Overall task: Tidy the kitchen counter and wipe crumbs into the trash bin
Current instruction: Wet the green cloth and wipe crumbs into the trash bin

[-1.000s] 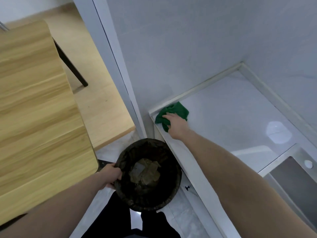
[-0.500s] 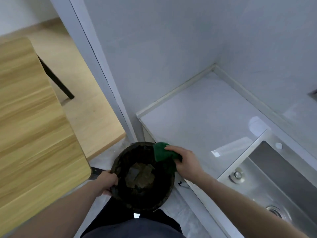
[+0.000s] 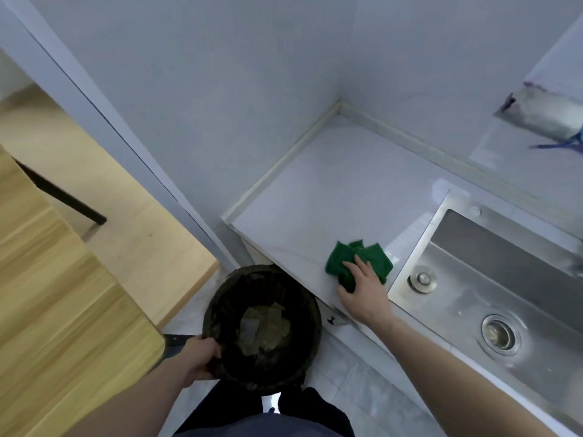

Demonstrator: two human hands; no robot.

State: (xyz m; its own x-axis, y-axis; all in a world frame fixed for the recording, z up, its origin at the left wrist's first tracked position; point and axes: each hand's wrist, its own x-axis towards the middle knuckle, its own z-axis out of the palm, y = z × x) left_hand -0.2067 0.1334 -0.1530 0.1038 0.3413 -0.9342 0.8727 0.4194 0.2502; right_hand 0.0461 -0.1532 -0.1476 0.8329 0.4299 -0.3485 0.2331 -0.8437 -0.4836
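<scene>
A crumpled green cloth (image 3: 362,258) lies on the white counter (image 3: 318,197) close to its front edge, beside the sink. My right hand (image 3: 362,291) rests on the cloth with fingers spread over its near part. Below the counter edge a round black trash bin (image 3: 310,335), lined with a dark bag and holding scraps, is held up at the counter's front. My left hand (image 3: 200,357) grips the bin's near-left rim.
A steel sink (image 3: 492,298) with a drain and a plug hole fills the right. White walls enclose the counter's back and left. A wooden table (image 3: 56,310) stands at the left, over a wood floor. A rolled bag (image 3: 542,116) lies on a ledge, upper right.
My right hand carried the cloth from over the bin's rim back onto the counter, near the sink. The left hand kept its grip on the bin. The view shifted right.
</scene>
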